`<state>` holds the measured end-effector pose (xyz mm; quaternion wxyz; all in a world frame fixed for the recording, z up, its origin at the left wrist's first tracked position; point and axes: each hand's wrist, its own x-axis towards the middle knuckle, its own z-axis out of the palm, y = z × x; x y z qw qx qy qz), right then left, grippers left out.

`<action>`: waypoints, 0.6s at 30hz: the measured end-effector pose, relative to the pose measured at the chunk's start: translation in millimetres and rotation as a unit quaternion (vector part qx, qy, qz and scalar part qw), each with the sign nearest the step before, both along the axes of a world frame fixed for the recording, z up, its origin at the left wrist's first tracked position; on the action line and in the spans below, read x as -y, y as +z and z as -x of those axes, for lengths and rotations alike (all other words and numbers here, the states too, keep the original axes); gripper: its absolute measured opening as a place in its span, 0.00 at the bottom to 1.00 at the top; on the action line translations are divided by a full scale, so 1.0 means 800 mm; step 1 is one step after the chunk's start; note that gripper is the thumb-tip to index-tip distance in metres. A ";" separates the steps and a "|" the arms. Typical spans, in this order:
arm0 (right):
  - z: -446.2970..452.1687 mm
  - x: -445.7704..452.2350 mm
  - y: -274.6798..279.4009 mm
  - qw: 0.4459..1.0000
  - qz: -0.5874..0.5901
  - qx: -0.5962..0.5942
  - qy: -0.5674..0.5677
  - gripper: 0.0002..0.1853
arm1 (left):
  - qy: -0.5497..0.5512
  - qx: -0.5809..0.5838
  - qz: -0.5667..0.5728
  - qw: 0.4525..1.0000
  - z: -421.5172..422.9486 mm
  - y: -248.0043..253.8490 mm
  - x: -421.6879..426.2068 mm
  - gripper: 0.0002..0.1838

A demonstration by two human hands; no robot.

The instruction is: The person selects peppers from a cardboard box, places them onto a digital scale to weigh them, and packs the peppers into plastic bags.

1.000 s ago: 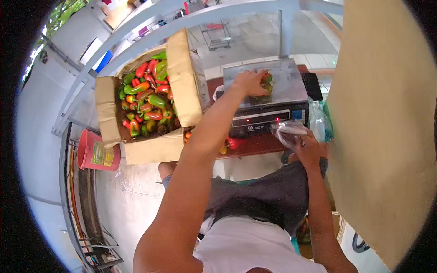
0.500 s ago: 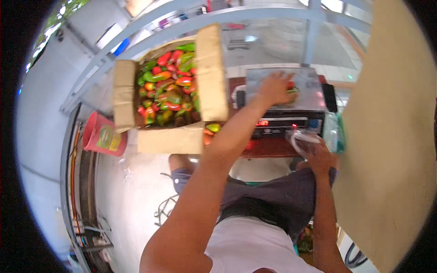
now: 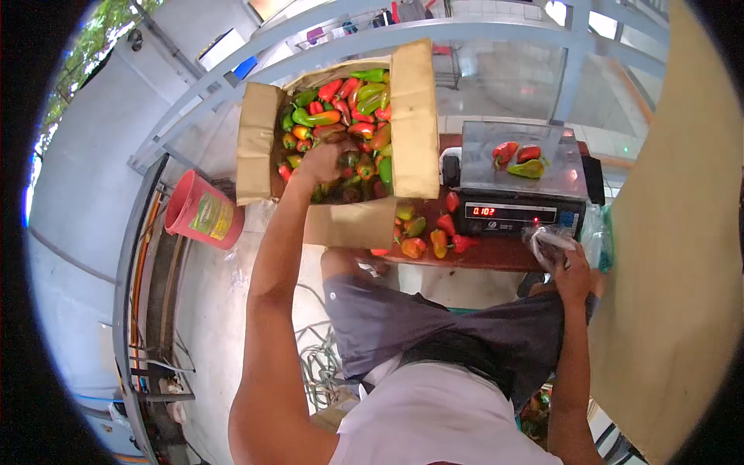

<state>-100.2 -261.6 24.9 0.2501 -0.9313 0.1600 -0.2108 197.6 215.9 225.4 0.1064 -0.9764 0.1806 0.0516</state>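
My left hand (image 3: pixel 322 161) reaches into an open cardboard box (image 3: pixel 415 120) full of red, green and orange peppers (image 3: pixel 319 118). Its fingers are among the peppers, mostly hidden. A digital scale (image 3: pixel 480 178) stands to the right of the box, its red display lit. On its metal plate lie two red peppers (image 3: pixel 504 152) and a green one (image 3: pixel 527 168). In front of the scale's right end, my right hand (image 3: pixel 572 271) is closed on a clear plastic bag (image 3: pixel 549 242). Several loose peppers (image 3: pixel 439 242) lie between the box and the scale.
The scale stands on a red-brown table (image 3: pixel 496 254). A pink bucket (image 3: pixel 203 211) is on the left, beside a metal rack (image 3: pixel 128 310). A large tan board (image 3: pixel 666 232) rises at the right. Blue-grey railings (image 3: pixel 496 31) run behind the box and scale.
My left hand has left the scale and moved left into the box; three peppers now lie uncovered on the plate. My right hand still holds the bag. The view has shifted left.
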 end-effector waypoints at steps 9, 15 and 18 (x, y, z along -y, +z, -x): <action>0.006 0.009 -0.005 0.998 -0.039 -0.011 0.037 0.20 | -0.250 0.030 0.595 0.763 0.114 0.065 0.179 0.33; 0.007 0.008 0.000 0.992 -0.123 0.024 0.030 0.15 | -0.285 0.011 0.397 0.872 0.098 -0.028 0.359 0.25; 0.008 0.007 0.009 0.989 -0.138 0.042 0.029 0.14 | -0.217 0.042 0.323 0.920 0.042 -0.101 0.396 0.26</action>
